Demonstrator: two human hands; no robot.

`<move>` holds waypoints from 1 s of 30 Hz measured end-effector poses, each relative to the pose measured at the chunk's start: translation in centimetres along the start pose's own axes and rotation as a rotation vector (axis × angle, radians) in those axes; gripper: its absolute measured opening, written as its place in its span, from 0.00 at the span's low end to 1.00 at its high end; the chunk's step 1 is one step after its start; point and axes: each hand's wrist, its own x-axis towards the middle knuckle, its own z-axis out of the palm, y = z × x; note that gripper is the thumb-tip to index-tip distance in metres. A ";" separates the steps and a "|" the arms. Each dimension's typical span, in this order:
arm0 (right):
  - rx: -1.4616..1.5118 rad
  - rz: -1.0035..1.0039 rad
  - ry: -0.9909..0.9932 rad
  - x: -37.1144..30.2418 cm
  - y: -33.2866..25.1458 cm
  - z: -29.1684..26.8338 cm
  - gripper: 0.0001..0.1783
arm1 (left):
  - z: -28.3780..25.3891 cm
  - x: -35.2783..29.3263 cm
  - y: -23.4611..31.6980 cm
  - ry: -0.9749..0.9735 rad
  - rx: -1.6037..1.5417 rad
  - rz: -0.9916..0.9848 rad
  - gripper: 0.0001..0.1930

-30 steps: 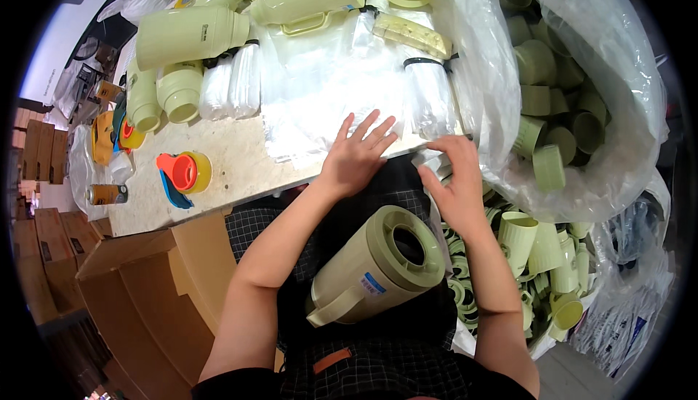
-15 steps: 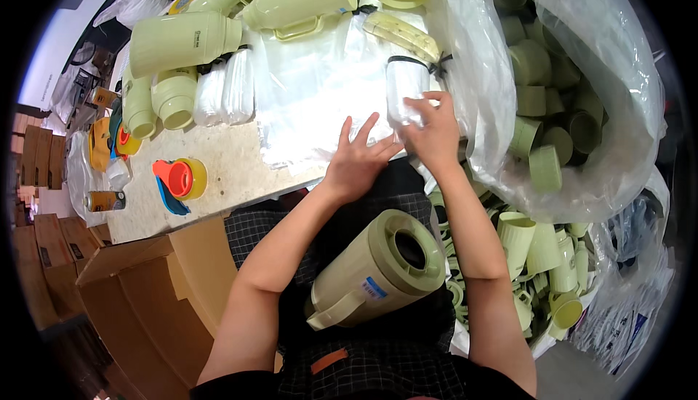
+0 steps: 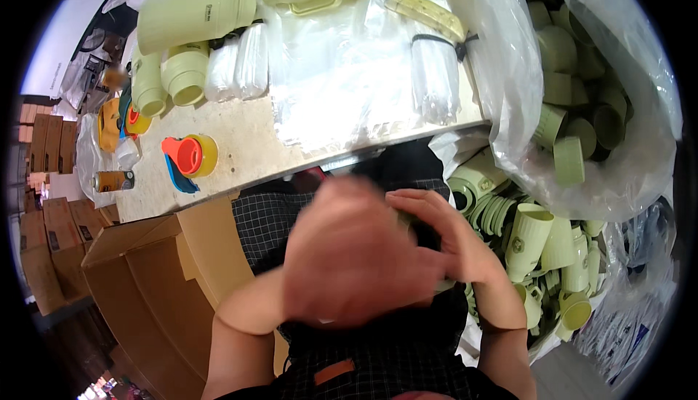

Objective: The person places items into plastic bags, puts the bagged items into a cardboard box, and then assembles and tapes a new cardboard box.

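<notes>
A light green vacuum jug lies tilted in my lap, mostly hidden behind my hands. My left hand is over it, smeared by motion, so its fingers cannot be read. At the jug's upper end, my right hand curves round the rim, fingers on the far side and thumb on the near side. Whether anything small is between the hands is hidden. Beyond them, clear plastic bags are spread on the pale worktable, beside a banded bundle of bags.
Green jug bodies lie at the table's far left. Nearer stands a yellow tape roll with a red and blue holder. An open cardboard box is at lower left. On the right are a plastic sack of green cups and a heap of jug parts.
Both hands have come back from the plastic bags on the table to the jug in my lap. The view has shifted slightly, and my left hand now covers most of the jug.
</notes>
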 end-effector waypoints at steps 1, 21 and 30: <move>0.050 0.007 -0.002 -0.1 0.6 -0.1 0.38 | 0.7 1.6 -0.9 -0.011 0.079 0.006 0.06; 0.572 0.134 0.643 6.4 7.9 -0.8 0.13 | 5.1 -0.2 -6.4 0.425 -0.958 -0.783 0.16; 1.061 0.059 1.090 3.7 10.4 -1.6 0.02 | 0.8 -5.7 -5.1 0.191 -1.090 -0.681 0.02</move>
